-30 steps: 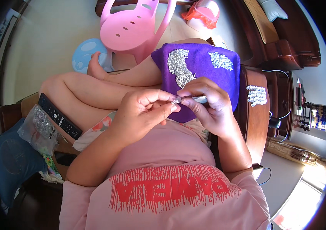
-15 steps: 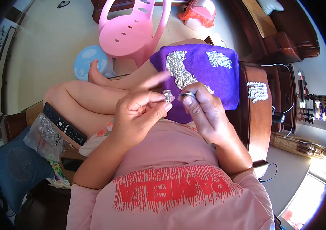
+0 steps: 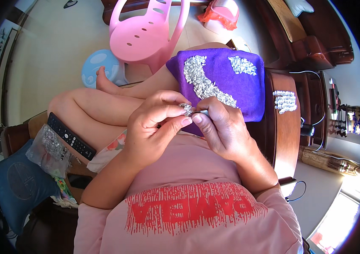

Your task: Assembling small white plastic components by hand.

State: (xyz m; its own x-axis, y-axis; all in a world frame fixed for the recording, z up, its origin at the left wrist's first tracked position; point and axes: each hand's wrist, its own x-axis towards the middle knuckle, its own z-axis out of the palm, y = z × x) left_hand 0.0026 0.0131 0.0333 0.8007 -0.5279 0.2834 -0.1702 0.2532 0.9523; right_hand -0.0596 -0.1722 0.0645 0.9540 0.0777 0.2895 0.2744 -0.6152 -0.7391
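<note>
In front of my chest, my left hand (image 3: pixel 148 127) pinches a small cluster of silvery beads (image 3: pixel 186 109) between thumb and fingers. My right hand (image 3: pixel 228 129) is closed round a small metal tool (image 3: pixel 203 112), whose thin tip meets the cluster; most of the tool is hidden in the fist. Just beyond the hands, a purple cloth (image 3: pixel 250 97) is spread out. On it lie a long curved heap of silvery, rice-shaped beads (image 3: pixel 199 80) and a smaller heap of similar beads (image 3: pixel 242 66) at the far right.
Several beaded pieces (image 3: pixel 285 101) lie in rows on the wooden surface (image 3: pixel 283 139) at right. To my left are a black remote control (image 3: pixel 72 136), a clear plastic bag (image 3: pixel 50 148) and a blue cushion (image 3: pixel 16 182). Ahead stand a pink chair (image 3: pixel 139 42) and a blue stool (image 3: pixel 88 76).
My hands have come together, so the tool tip now meets the bead cluster. The left fingers, one of them blurred and raised before, have curled in round the cluster.
</note>
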